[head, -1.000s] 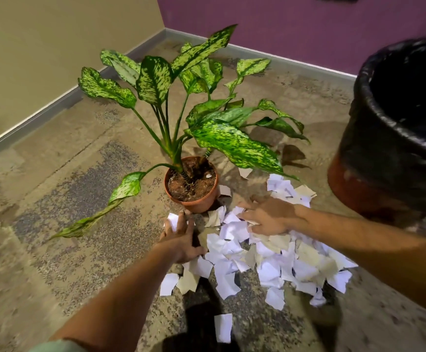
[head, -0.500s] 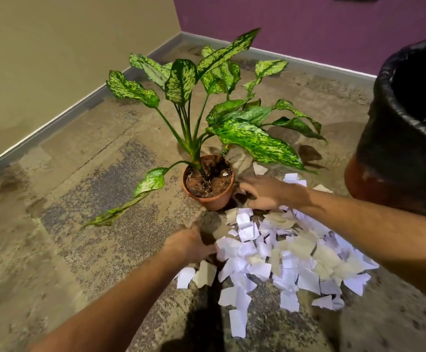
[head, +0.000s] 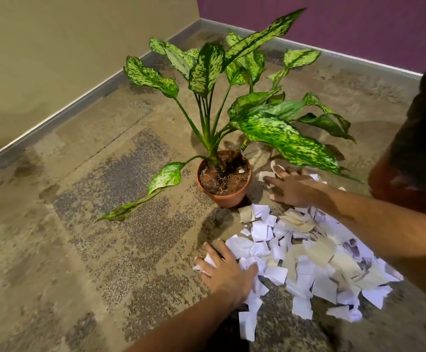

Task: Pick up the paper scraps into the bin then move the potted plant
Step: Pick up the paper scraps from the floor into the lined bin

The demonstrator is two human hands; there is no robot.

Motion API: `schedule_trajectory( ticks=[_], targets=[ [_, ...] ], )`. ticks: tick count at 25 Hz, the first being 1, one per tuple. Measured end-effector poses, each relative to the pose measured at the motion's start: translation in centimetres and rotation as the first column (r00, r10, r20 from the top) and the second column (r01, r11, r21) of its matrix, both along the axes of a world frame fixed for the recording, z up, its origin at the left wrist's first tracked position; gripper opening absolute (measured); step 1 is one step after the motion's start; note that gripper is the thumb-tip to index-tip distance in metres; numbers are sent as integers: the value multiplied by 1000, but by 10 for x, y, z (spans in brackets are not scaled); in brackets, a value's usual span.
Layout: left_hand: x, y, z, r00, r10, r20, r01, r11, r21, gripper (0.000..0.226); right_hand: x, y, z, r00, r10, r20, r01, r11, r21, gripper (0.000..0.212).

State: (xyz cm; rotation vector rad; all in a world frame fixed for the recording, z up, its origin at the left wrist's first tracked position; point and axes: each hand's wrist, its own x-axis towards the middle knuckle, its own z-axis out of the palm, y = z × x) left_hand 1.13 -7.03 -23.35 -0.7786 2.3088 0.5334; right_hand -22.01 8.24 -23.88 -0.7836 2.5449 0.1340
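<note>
Left hand: left hand (head: 226, 271) lies flat, fingers spread and straight, pressing on the near left edge of the scraps (head: 306, 252); it grips nothing.
Right hand: right hand (head: 292, 188) lies flat too, fingers stretched out toward the pot (head: 224, 179), fingertips on a beige scrap at the pile's far edge; nothing is pinched or lifted.
Scraps: white and beige pieces lie in a loose heap on the floor (head: 85, 224), between the two hands and spreading toward the right; a few strays sit near the left forearm.
Plant: plant (head: 234, 80) stands upright in its pot, just beyond the heap and just left of the right fingertips, apart from both hands.
Bin: bin (head: 420, 138), lined in black, stands at the right edge, just beyond the right forearm.
Change, left: half a second ago the left hand looked curled at the pile's edge; now it is spread flat on the paper.
Change, right: the right hand was close beside the pot then as well, and now lies stretched over the far scraps.
Change, pile: heap, plant and bin sit where they did.
</note>
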Motion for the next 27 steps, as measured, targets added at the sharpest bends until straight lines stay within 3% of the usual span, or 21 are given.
schedule_trajectory(
  ticks=[5,8,12,14,16,18,20,23,25,27],
  targets=[
    [-24,19,-1,967,-147,-210,175,977,122,126,32,15,-1,988,137,65,-131,988,-85,86],
    [-47,27,-3,917,-213,-339,275,950,149,124,57,26,8,967,238,94,-228,968,-108,69],
    [-69,35,-10,857,-416,-304,472,870,142,126,86,53,18,933,347,100,-342,937,-67,60],
    [-71,47,-8,781,-537,-320,600,787,144,120,92,69,27,929,331,165,-330,943,-35,54],
    [-73,62,0,736,-568,-368,666,705,244,110,96,86,44,933,280,228,-285,958,-8,51],
    [-82,71,10,691,-616,-378,721,626,299,102,98,103,61,947,245,209,-244,969,-32,49],
    [-94,66,23,652,-652,-388,750,628,207,102,98,121,78,977,175,123,-163,981,-103,50],
    [-100,38,37,722,-659,-210,682,729,57,112,106,147,93,1000,18,7,-16,978,-208,64],
    [-86,14,37,789,-610,72,612,791,-3,130,121,161,99,990,-132,52,138,983,-124,87],
    [-64,-4,25,769,-566,297,597,802,-18,143,147,168,98,967,-229,109,230,973,0,109]
  ],
)
